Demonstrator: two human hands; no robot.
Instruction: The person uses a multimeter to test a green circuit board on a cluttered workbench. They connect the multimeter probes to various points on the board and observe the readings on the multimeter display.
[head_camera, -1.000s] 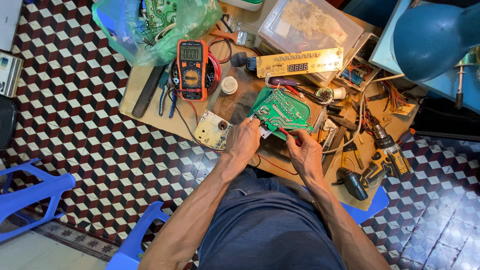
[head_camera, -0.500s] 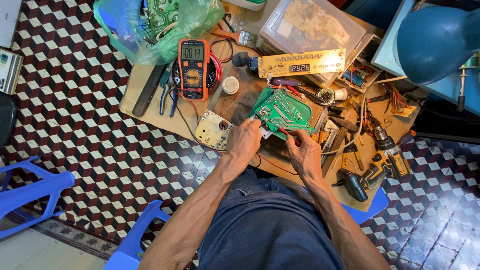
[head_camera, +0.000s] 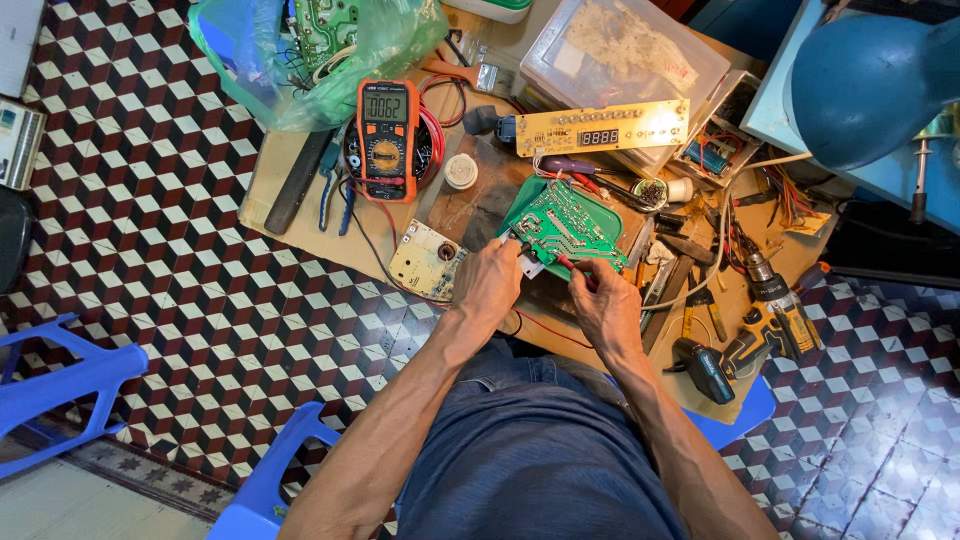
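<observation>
the green circuit board (head_camera: 563, 226) lies near the middle of the cluttered wooden worktable (head_camera: 300, 200), just ahead of the person's lap. the left hand (head_camera: 488, 282) rests at the board's near left edge, fingers closed around a black probe tip that touches the board. the right hand (head_camera: 605, 305) sits at the near right edge, pinching a red probe (head_camera: 568, 266) against the board. an orange multimeter (head_camera: 386, 138) lies further left with its red and black leads coiled beside it. a yellow display board (head_camera: 600, 127) lies beyond, and a cordless drill (head_camera: 775, 310) lies to the right.
</observation>
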